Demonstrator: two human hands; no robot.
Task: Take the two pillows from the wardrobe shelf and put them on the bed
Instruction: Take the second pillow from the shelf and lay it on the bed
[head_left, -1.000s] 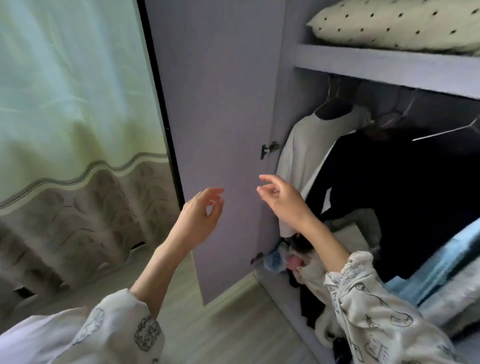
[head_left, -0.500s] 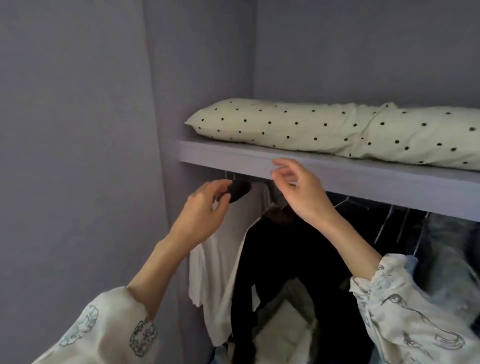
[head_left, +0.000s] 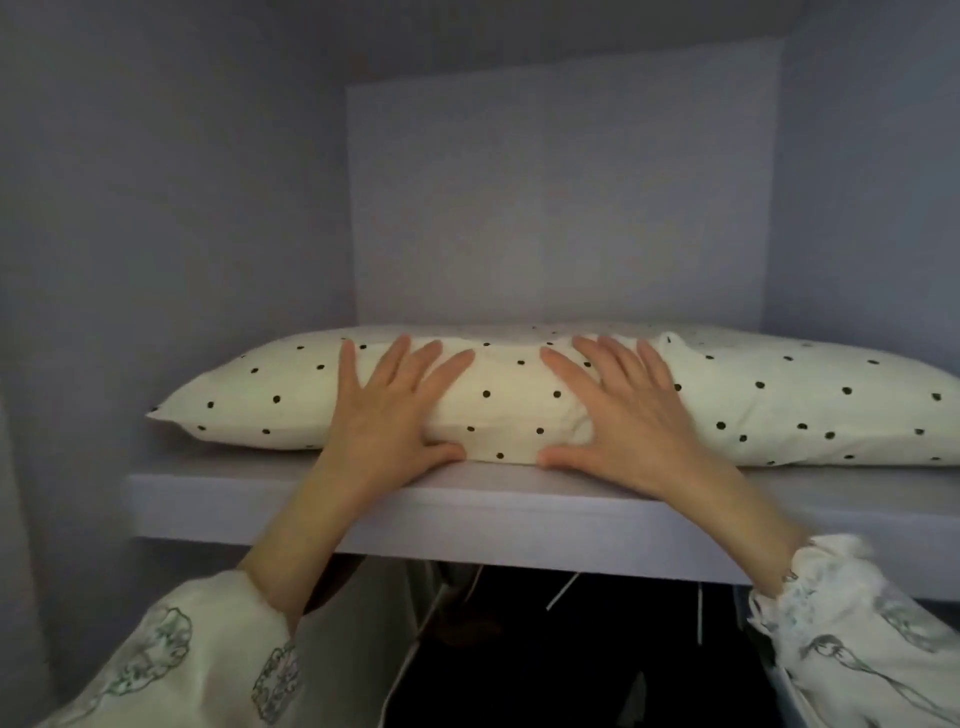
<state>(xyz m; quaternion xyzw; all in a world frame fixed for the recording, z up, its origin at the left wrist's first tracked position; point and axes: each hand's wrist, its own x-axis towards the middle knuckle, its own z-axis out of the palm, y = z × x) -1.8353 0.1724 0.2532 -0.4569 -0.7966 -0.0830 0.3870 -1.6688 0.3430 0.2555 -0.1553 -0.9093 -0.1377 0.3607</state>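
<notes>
Presently: polka-dot pillow (head_left: 519, 410) lying on wardrobe shelf (head_left: 467, 512); left hand (head_left: 387, 410) at 9 o'clock, right hand (head_left: 621, 410) at 3 o'clock, both pressing it, fingers splayed straight.

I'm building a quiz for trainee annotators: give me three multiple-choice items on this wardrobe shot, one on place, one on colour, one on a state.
1. Where does the polka-dot pillow lie?
A. on the wardrobe shelf
B. on the floor
C. on a chair

2. What colour are the pillow's dots?
A. red
B. black
C. yellow

3. How do the left hand and right hand meet the pillow?
A. both clenched in fists away from it
B. only one touches it
C. both laid on it, fingers spread

Answers: 1 A, the pillow rests on the shelf board above the hanging clothes. 2 B, dark dots on cream fabric. 3 C, both palms lie on its front, with the thumbs at its lower edge.
</notes>
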